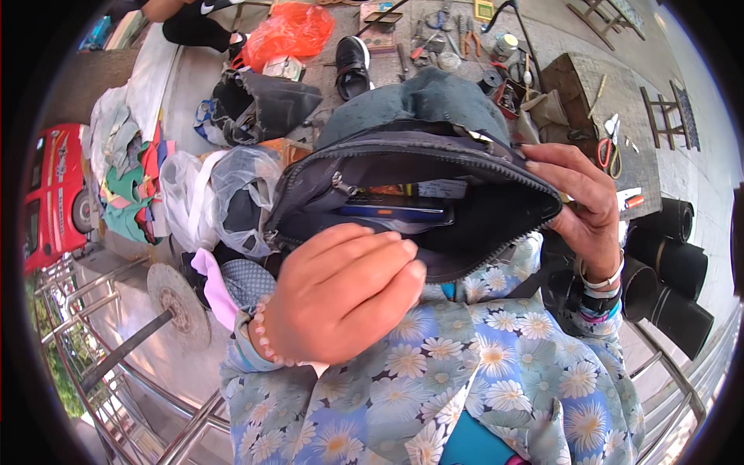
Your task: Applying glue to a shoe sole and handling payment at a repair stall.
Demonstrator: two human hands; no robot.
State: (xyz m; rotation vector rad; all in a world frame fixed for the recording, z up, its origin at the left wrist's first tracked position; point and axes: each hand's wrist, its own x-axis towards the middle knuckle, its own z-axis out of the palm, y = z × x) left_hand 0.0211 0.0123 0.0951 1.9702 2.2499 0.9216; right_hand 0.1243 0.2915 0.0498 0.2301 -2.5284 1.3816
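Head view — dark pouch (434,167) long axis left-right, mouth up, left hand (341,291), right hand (577,205) gripping rim

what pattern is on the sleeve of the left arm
White daisies on pale blue, on the left sleeve; head view.

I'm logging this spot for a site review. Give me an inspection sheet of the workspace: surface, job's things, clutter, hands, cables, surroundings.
Surface: grey pavement, strewn with goods and tools.
Job's things: dark zip pouch, unzipped and held open; a dark flat item and a slip of paper inside.
Clutter: orange plastic bag, black shoe, clear plastic bags, hand tools, scissors, black rolls.
Hands: left hand at the pouch's near rim, fingers curled over the edge; right hand grips the far right end.
Cables: a dark cord near the tools.
Surroundings: red vehicle at left, metal railing below, another person's leg at top.
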